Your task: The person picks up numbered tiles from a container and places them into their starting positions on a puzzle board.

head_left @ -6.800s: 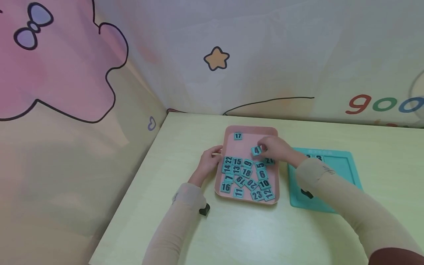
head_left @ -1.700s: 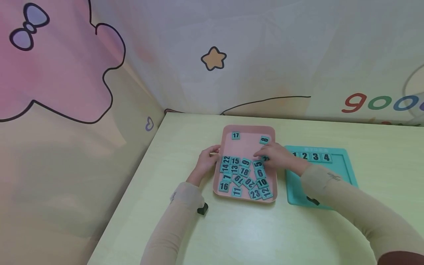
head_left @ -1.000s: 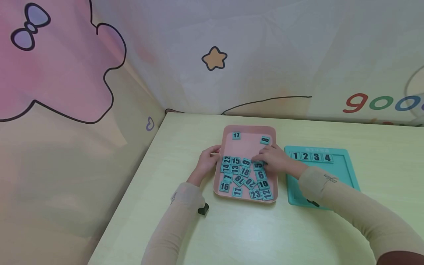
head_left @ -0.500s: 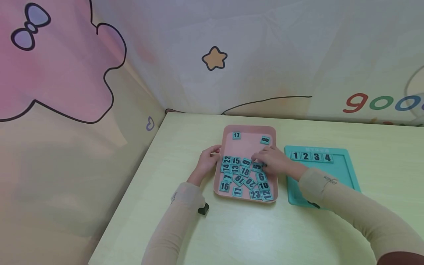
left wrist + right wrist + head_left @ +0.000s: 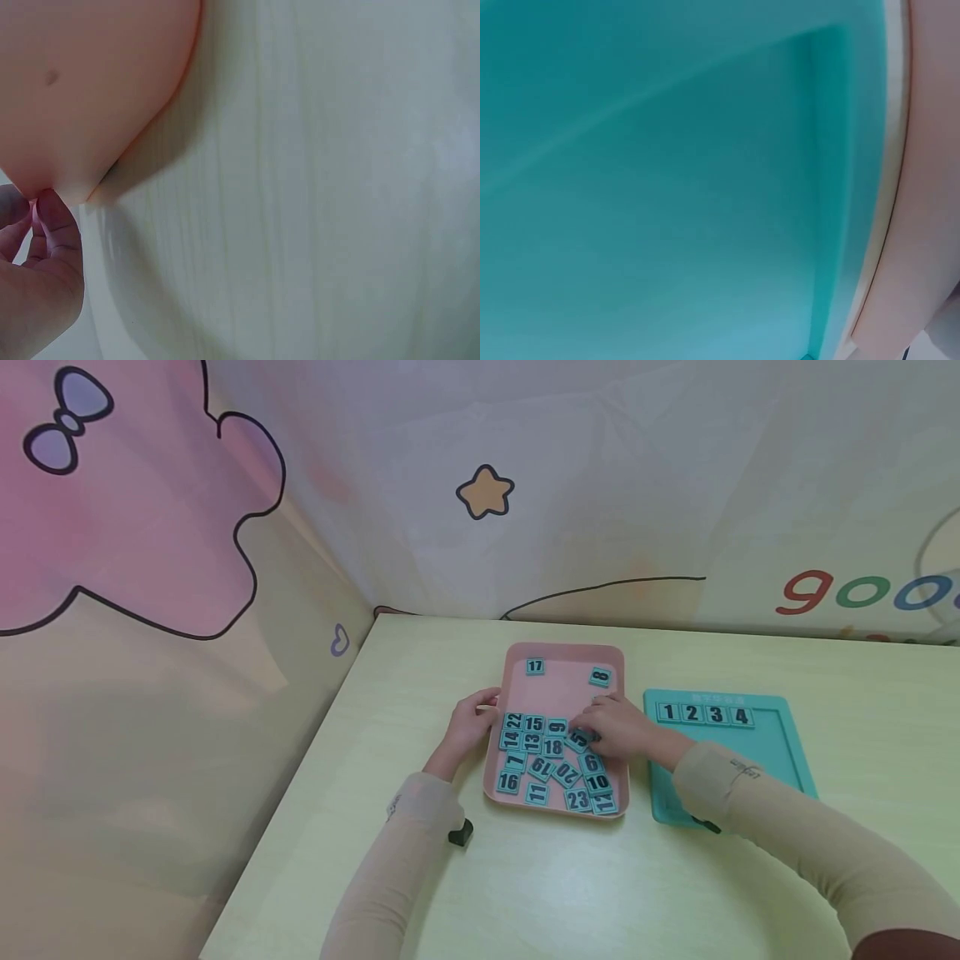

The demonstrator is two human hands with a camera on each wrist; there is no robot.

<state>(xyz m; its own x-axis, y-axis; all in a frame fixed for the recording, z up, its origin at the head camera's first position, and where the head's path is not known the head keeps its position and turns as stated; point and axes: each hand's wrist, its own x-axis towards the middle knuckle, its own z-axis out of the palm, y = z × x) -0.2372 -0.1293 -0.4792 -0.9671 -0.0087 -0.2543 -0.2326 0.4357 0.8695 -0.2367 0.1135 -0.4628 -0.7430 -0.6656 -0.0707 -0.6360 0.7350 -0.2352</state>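
A pink tray [image 5: 555,693] holds many teal number tiles. My left hand [image 5: 468,727] is at its left side; in the left wrist view the thumb and fingers of this hand [image 5: 49,270] pinch the tray's edge [image 5: 90,90]. My right hand [image 5: 618,727] reaches over the tray's right side, its fingertips on the number 5 tile [image 5: 577,742], which looks tilted. The fingers partly hide that tile. To the right lies a teal board [image 5: 776,747] with tiles 1, 2, 3 and 4 [image 5: 741,717] in its top row. The right wrist view mostly shows this board [image 5: 667,225].
Tiles 17 [image 5: 535,667] and 8 [image 5: 600,677] lie apart at the tray's far end; the others crowd its near half. The right sleeve [image 5: 720,777] passes over the board's lower left. A patterned wall [image 5: 600,510] stands behind the pale table [image 5: 525,893].
Tile 4 went from the right hand to the board's row. Tile 8 now shows at the tray's top right. Lately the right fingers shifted tile 5 slightly and turned it; the left hand stayed put.
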